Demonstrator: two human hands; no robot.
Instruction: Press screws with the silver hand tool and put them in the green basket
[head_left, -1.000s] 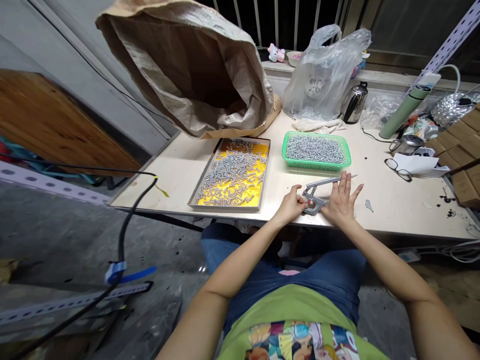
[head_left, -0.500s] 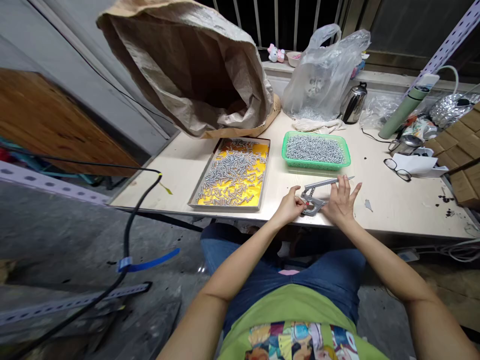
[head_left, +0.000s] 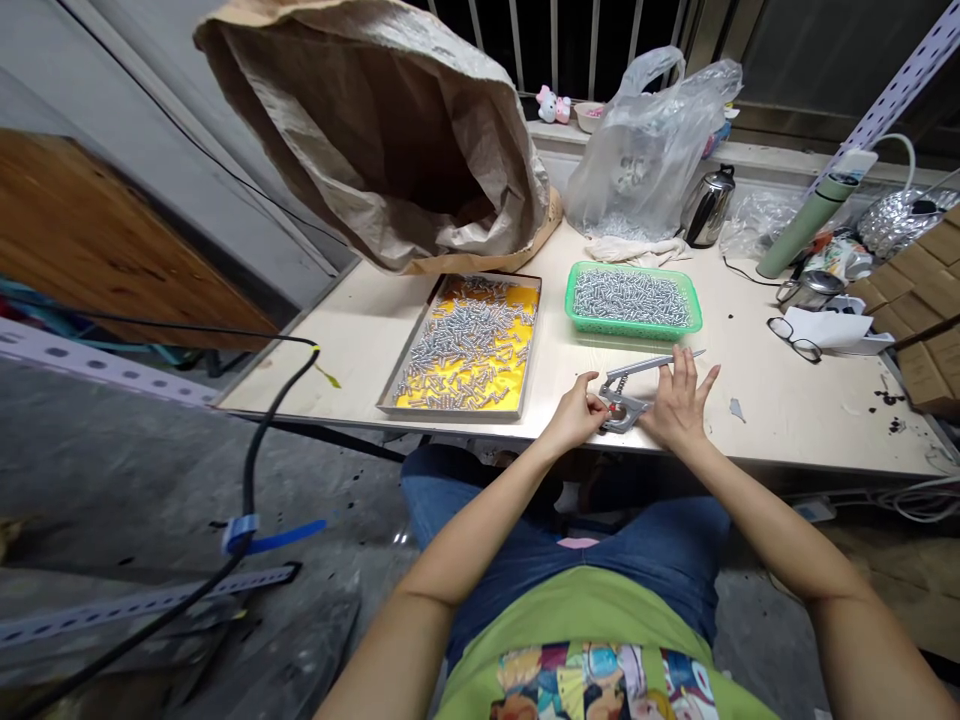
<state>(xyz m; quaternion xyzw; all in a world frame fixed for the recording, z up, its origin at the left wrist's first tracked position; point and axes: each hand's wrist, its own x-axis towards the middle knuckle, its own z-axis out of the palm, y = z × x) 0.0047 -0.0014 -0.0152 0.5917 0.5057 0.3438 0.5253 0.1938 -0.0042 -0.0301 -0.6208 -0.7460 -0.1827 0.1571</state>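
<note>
A grey metal hand tool with a long lever and a coil spring (head_left: 628, 392) is near the table's front edge, its lever raised at an angle. My left hand (head_left: 576, 414) is closed in a pinch at the tool's left end, beside a small red part. What lies between the fingertips is too small to make out. My right hand (head_left: 679, 405) lies over the lever and the tool's right side, with its fingers stretched and spread. A shallow tray (head_left: 519, 408) with a yellow bottom holds many small metal pieces. More silvery pieces fill a green plastic basket (head_left: 637, 329) behind the tool.
A large open paper sack (head_left: 360, 130) leans over the tray from behind. Farther back are a clear plastic bag (head_left: 637, 150), a metal flask (head_left: 709, 207) and a green bottle (head_left: 806, 228). Eyeglasses (head_left: 807, 349) and cardboard boxes (head_left: 930, 300) are at the right.
The tool's lever and both hands have shifted very slightly; the hold looks the same. The tray and basket have not moved.
</note>
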